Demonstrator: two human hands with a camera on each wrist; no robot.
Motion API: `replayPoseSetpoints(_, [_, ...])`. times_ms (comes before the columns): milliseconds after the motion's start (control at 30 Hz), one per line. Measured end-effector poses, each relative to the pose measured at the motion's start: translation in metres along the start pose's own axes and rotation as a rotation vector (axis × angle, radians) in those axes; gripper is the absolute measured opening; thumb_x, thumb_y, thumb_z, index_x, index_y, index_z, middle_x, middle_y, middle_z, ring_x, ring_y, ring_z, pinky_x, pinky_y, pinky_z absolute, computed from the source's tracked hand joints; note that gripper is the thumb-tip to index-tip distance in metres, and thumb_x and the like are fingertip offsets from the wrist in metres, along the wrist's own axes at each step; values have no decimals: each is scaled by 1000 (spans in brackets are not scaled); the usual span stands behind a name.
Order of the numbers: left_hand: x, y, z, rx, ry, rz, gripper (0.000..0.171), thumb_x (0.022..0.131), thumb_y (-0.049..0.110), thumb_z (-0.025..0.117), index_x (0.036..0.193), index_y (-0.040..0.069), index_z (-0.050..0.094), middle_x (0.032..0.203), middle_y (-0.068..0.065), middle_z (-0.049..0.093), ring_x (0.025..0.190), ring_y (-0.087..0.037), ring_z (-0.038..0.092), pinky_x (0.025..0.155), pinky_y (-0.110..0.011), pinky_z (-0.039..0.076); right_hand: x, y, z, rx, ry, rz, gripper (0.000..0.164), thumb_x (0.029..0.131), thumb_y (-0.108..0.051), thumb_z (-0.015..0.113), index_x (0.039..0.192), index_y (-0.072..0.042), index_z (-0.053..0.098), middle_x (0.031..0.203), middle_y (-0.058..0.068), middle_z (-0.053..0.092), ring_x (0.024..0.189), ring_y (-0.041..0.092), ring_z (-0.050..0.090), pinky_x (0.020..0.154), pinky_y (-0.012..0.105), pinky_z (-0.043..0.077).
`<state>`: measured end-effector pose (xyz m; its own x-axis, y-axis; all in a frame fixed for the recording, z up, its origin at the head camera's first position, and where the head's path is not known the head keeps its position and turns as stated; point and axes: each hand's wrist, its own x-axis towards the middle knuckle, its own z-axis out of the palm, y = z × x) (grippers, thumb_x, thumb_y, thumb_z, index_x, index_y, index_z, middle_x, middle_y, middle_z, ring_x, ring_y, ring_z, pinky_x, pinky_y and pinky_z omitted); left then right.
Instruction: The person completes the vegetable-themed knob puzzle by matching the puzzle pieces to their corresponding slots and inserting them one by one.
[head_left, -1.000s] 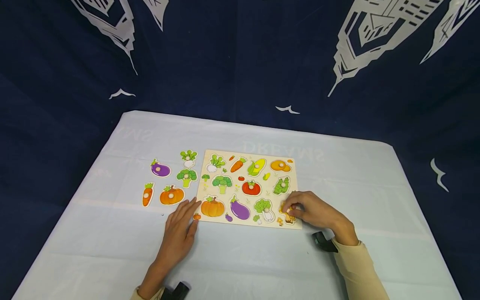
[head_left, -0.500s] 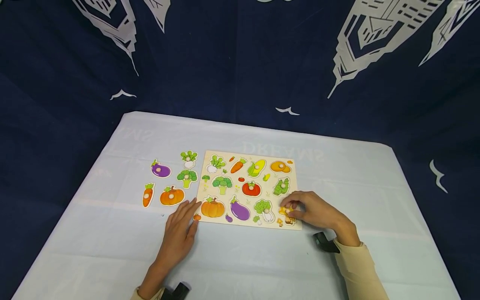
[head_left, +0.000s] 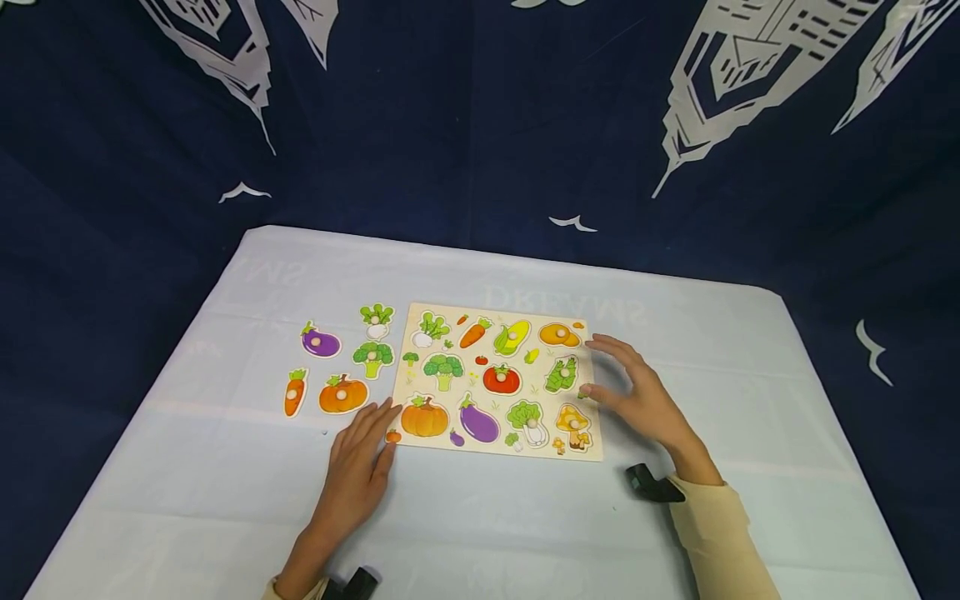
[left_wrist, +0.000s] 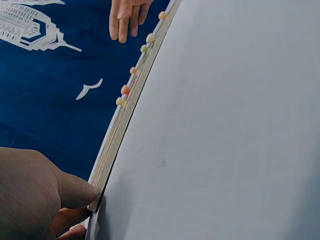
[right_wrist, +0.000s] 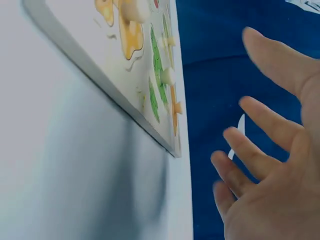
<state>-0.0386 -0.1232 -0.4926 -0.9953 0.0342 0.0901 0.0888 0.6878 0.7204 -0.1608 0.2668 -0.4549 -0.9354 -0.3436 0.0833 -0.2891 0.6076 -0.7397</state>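
Your left hand (head_left: pixel 356 471) lies with fingers extended at the near left corner of the board, the thumb touching its edge. Your right hand (head_left: pixel 641 402) is spread and free, thumb and fingers wide apart, just beside the board's right edge. Behind the work area, note the dark blue curtain (head_left: pixel 465 125) with white print. Before you is the white-covered table (head_left: pixel 525 533). On it, between your hands, lies the flat vegetable puzzle board (head_left: pixel 495 448). To its left, locate five loose pieces: pumpkin (head_left: pixel 335 402), broccoli (head_left: pixel 365 353), eggplant (head_left: pixel 331 344), radish (head_left: pixel 371 314) and carrot (head_left: pixel 292 402). Their matching recesses in the board are uncovered. Six pieces sit in the board: mushroom (head_left: pixel 567 414), bok choy (head_left: pixel 522 410), corn (head_left: pixel 517 329), potato (head_left: pixel 551 332), tomato (head_left: pixel 492 382) and asparagus (head_left: pixel 555 381). Each seated piece carries a small round knob, and your left wrist view shows these knobs (left_wrist: pixel 125 90) projecting in profile.
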Motion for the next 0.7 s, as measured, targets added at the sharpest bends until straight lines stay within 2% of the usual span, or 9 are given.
replayPoseSetpoints(133, [0, 1, 0, -3, -2, -1, 55, 95, -2, 61, 147, 8, 49, 156, -13, 44, 146, -35, 31, 111, -53, 24, 0, 4, -3, 110, -16, 135, 73, 90, -25, 76, 153, -17, 41, 165, 8, 27, 155, 35, 14, 118, 67, 12])
replayPoseSetpoints(267, [0, 1, 0, -2, -4, -4, 55, 95, -1, 61, 147, 8, 49, 156, -13, 44, 146, -35, 32, 111, -53, 24, -1, 10, -5, 124, -57, 217, 75, 90, -28, 76, 155, -21, 38, 168, 6, 19, 156, 35, 7, 118, 67, 9])
replayPoseSetpoints(433, [-1, 1, 0, -1, -9, -9, 54, 95, -1, 61, 147, 8, 50, 156, -12, 44, 146, -34, 32, 111, -54, 24, -2, 21, -2, 77, -64, 188, 73, 90, -28, 76, 153, -18, 41, 170, 8, 8, 155, 40, 3, 116, 72, 9])
replayPoseSetpoints(533, [0, 1, -1, -5, -13, -12, 54, 95, -1, 60, 147, 8, 49, 156, -12, 44, 146, -34, 32, 112, -54, 23, -2, 26, -1, 38, -67, 160, 75, 90, -29, 76, 154, -19, 40, 170, 10, 4, 155, 43, 0, 113, 75, 7])
replayPoseSetpoints(700, [0, 0, 0, 1, -18, -11, 54, 95, 0, 59, 148, 7, 49, 156, -12, 44, 146, -34, 31, 112, -53, 23, -3, 31, 2, -16, -101, 115, 87, 88, -29, 77, 160, -25, 27, 169, 18, -1, 153, 46, -5, 112, 75, -1])
